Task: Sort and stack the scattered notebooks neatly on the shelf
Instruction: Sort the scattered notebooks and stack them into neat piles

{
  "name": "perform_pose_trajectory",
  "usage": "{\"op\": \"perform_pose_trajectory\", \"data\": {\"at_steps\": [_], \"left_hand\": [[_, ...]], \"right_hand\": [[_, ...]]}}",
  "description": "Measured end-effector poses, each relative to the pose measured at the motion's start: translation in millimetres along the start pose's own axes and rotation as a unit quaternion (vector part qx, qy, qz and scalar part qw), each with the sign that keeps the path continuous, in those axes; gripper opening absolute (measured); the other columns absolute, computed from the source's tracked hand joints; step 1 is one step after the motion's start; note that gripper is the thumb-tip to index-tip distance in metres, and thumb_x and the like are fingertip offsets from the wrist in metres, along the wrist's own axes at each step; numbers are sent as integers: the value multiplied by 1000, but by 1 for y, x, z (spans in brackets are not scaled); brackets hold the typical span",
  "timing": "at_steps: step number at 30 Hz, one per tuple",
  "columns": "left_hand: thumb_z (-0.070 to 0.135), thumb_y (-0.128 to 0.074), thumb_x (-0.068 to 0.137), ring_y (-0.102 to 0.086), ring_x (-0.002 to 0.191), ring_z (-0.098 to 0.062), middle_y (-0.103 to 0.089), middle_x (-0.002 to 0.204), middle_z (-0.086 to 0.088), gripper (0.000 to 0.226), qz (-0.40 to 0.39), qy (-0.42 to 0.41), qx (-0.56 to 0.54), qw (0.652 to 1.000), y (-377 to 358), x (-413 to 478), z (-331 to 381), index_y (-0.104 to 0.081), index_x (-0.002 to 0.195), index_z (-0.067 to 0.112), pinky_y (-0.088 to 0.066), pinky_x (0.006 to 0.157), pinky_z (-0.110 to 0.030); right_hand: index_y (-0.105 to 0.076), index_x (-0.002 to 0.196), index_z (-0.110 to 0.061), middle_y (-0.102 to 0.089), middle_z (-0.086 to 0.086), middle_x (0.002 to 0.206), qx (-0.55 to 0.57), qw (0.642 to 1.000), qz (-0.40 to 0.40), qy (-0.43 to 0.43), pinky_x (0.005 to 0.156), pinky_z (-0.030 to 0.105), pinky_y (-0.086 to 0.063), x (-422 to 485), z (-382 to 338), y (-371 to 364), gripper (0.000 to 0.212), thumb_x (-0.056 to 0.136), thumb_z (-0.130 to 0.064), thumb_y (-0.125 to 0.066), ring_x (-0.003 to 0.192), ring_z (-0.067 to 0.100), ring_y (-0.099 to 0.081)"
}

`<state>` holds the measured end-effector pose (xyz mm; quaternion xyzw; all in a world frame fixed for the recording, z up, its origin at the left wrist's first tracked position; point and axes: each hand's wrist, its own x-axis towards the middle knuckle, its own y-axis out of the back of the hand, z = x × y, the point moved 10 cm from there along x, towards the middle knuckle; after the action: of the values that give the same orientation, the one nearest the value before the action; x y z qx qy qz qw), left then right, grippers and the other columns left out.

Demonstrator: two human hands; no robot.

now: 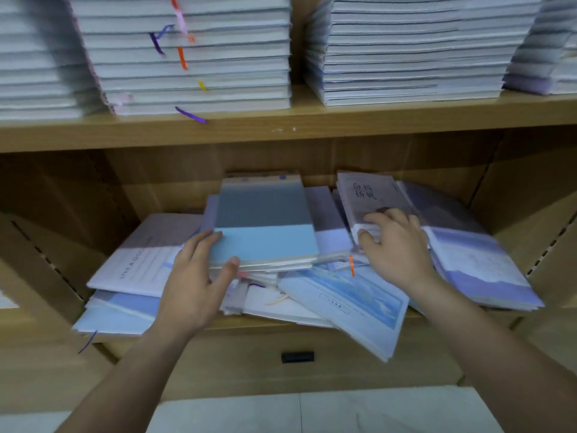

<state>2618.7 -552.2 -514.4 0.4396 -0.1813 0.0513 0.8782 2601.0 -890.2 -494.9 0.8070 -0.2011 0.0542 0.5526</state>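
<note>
Scattered notebooks lie in a loose heap on the lower shelf [256,331]. My left hand [196,276] grips the near left corner of a small stack topped by a blue notebook [265,226], thumb on its front edge and fingers along its left side. My right hand [395,245] holds the near end of a pale lilac notebook with handwritten characters [365,195], fingers curled over its edge. A white notebook with grey lettering [140,264] lies at the left, a sky-print notebook [352,303] juts over the shelf's front, and a purple landscape notebook [477,267] lies at the right.
The upper shelf [281,129] carries tall neat stacks of notebooks [193,57] with coloured ribbon markers hanging out. Wooden side panels with peg holes [50,260] close in the lower bay. A drawer front with a black handle [297,356] sits below, above a pale tiled floor.
</note>
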Motion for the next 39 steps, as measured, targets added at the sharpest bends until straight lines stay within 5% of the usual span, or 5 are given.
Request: {"op": "perform_pose_trajectory", "data": {"at_steps": [9,20,26,33,39], "left_hand": [[51,-50,96,-45,133,-27,-51,144,-5,58,-27,147,35,988,31,-14,-119,-49,142,16,-40,106,-41],[44,-57,96,-48,122,-30,-54,128,-11,61,-23,166,-3,986,13,10,-117,-44,145,9,-39,104,-37],[32,-68,92,-59,79,-13,-61,81,7,31,63,234,-125,962,27,12,-117,-59,114,13,-39,58,-14],[27,-69,92,-71,69,-13,-73,69,-4,48,26,242,-173,954,15,8,-112,-54,132,6,-58,79,-34],[28,-68,92,-69,72,-13,-68,58,4,27,16,197,-129,972,33,-7,-89,-52,111,17,-56,80,-37]], "right_hand": [[-48,145,-33,-37,-4,156,-46,964,-69,251,110,44,-28,-40,-161,-59,71,86,-65,-26,139,23,-34],[-39,150,-39,-42,-5,155,-149,956,-81,240,105,45,-35,-36,-161,-93,79,91,-79,-5,138,24,-40],[-24,154,-47,-26,-13,162,-124,958,-72,247,111,41,-23,-34,-156,-92,67,94,-73,-11,146,17,-25],[-29,153,-44,-32,-9,160,-130,957,-62,251,110,45,-28,-38,-158,-91,73,93,-77,-5,144,22,-31],[-31,153,-43,-39,-6,156,-159,956,-48,242,106,46,-32,-36,-153,-93,79,88,-84,-13,140,23,-37]]}}
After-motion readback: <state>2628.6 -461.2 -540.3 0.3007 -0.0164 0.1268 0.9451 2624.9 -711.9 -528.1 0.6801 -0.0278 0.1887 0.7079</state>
